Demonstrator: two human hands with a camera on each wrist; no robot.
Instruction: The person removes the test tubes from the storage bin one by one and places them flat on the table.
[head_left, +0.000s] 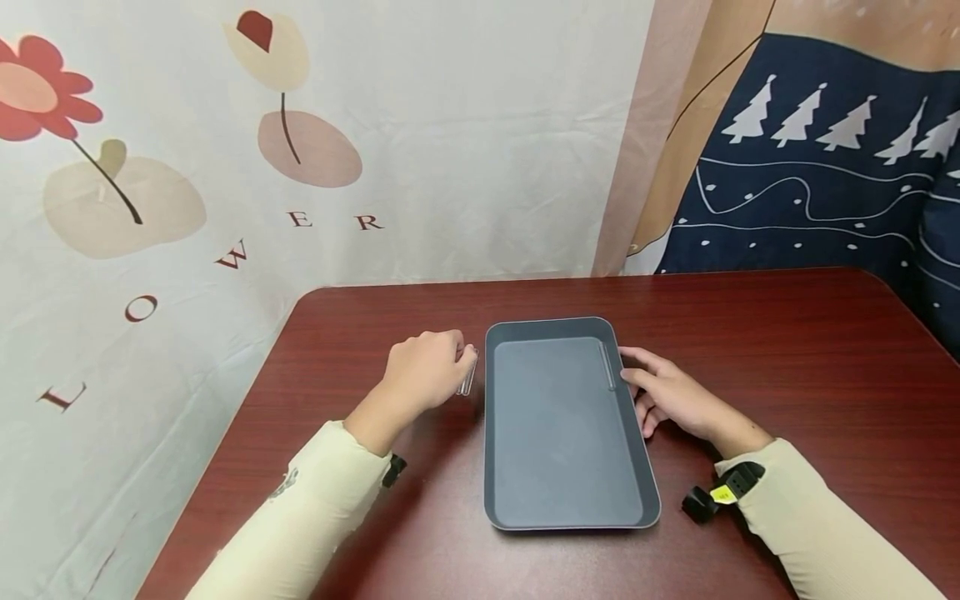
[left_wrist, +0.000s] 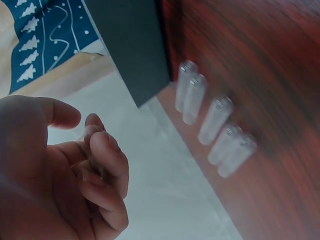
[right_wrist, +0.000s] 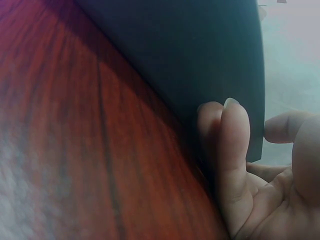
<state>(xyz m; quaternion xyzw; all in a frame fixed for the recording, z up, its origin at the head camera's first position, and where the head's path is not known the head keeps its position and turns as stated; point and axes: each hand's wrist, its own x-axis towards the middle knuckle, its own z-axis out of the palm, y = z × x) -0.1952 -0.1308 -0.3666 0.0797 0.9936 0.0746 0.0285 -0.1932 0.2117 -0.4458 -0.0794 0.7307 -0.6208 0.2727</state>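
Note:
A grey rectangular tray [head_left: 562, 433] lies on the table. One clear tube [head_left: 606, 367] lies inside it along the right wall. Several similar clear tubes [left_wrist: 215, 120] are grouped on the table just outside the tray's left wall, partly hidden in the head view by my left hand [head_left: 427, 367]. That hand hovers beside them. Its fingers hang loosely curled, thumb and forefinger apart, with nothing visible between them in the left wrist view. My right hand [head_left: 671, 396] touches the tray's outer right wall with its fingers, the thumb tip at the rim.
The dark red wooden table [head_left: 787, 358] extends around the tray. Behind it hangs a pale curtain [head_left: 465, 167] with flowers and letters, and a navy cloth [head_left: 810, 192] with white trees at the right. Each wrist carries a black strapped device [head_left: 738, 479].

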